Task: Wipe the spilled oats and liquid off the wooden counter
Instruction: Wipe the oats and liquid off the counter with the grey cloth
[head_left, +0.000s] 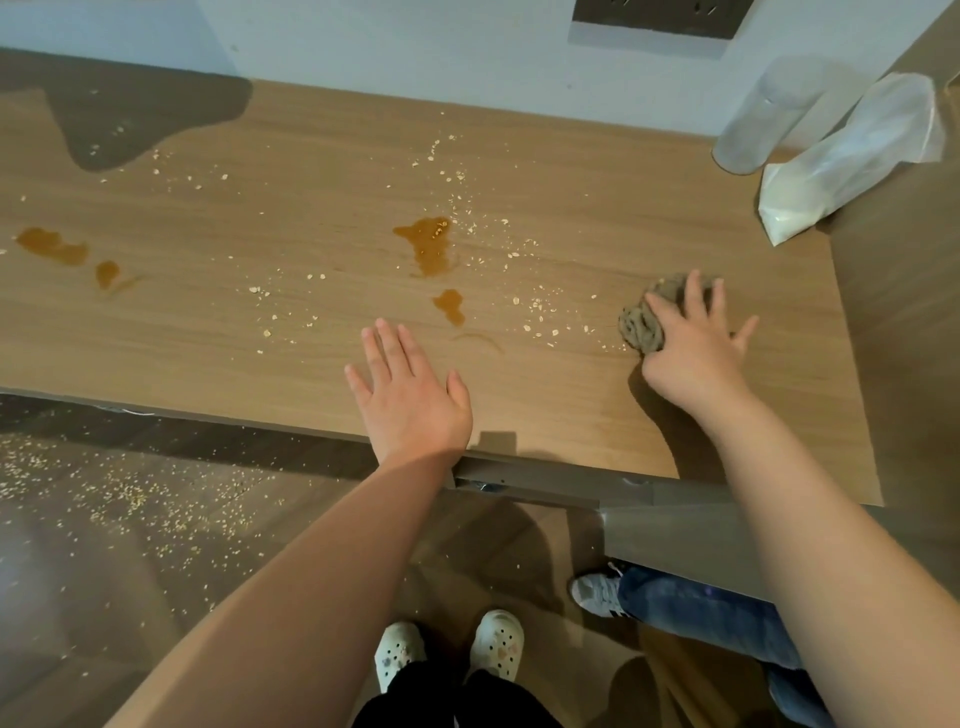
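**Oats could go over the near edge**

Flakes (104, 493) already litter the floor (208, 545) at near left, so a wipe pulled toward the counter's (234, 358) near edge would likely add more. The left hand (410, 400) lies flat and open by that edge, holding nothing. To its right, the right hand (696, 343) presses spread fingers on a bunched cloth (641, 325) — not clenching it. Beyond lie the oats (540, 306) and amber liquid (428, 244), which the wad may smear. Far right, a glass (763, 119) and plastic bag (852, 156) could be knocked.
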